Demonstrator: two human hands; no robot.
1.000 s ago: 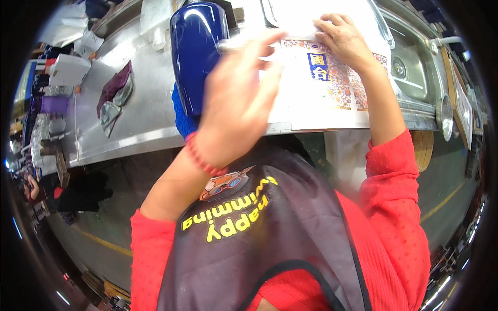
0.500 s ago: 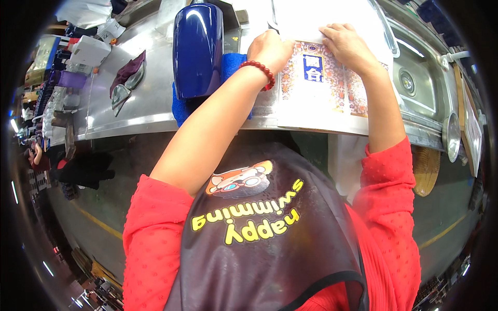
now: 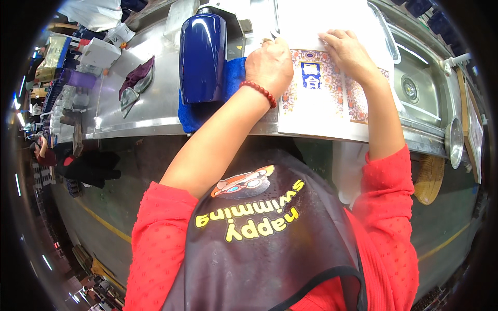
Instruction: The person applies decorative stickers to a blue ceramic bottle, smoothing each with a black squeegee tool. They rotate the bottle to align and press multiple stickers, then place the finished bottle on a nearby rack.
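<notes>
A patterned decal sheet (image 3: 324, 103) with orange-and-purple floral panels and a blue label lies on a white board (image 3: 332, 130) at the bench edge. My right hand (image 3: 351, 54) rests over its upper right part, fingers stretched out. At the sheet's left edge is my left hand (image 3: 270, 66), wearing a red bead bracelet, its fingers curled closed. What they hold, if anything, is hidden; a thin metal tool (image 3: 274, 32) shows just beyond them. To the left, a glossy dark blue bottle (image 3: 203, 62) lies on a blue towel (image 3: 193, 119), neck pointing away.
Farther left on the metal bench (image 3: 150, 111) lies a dark purple cloth (image 3: 136, 80) with shiny greyish pieces. A steel sink (image 3: 415, 88) is at the right, with a metal bowl (image 3: 454, 142) by its near edge. Shelves of bottles stand far left.
My left hand has drawn slightly back toward me and its fingers look more curled. My right hand keeps nearly the same place on the sheet. The whole view has shifted a little.
</notes>
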